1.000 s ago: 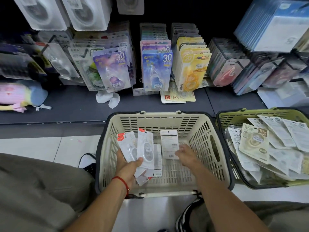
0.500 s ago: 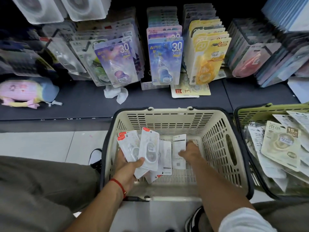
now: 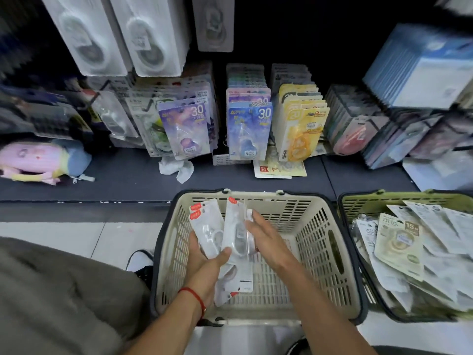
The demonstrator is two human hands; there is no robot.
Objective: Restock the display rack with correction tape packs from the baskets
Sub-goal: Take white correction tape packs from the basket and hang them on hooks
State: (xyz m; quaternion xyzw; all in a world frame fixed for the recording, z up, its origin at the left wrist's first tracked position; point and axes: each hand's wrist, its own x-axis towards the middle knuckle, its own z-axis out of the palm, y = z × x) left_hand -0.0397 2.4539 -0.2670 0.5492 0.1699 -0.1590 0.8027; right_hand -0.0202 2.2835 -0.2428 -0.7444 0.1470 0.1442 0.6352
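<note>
A fanned stack of white correction tape packs point(image 3: 225, 242) sits over the beige basket point(image 3: 317, 254), pinched under the thumb of the left hand point(image 3: 204, 265). The right hand point(image 3: 266, 239) lies against the stack's right edge with fingers nearly straight, pressing a pack in. The packs are slick and splayed, so I judge a loose thumb could let the lower ones slide back into the basket before reaching the display rack point(image 3: 249, 129). Beside it, the green basket point(image 3: 363, 201) holds more packs.

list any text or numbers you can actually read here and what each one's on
"30": purple pack on the rack
"30": blue pack beside it
"15": cream pack in the green basket
Other print, including the white packs in the left hand and the price stickers, is too blurred.
</note>
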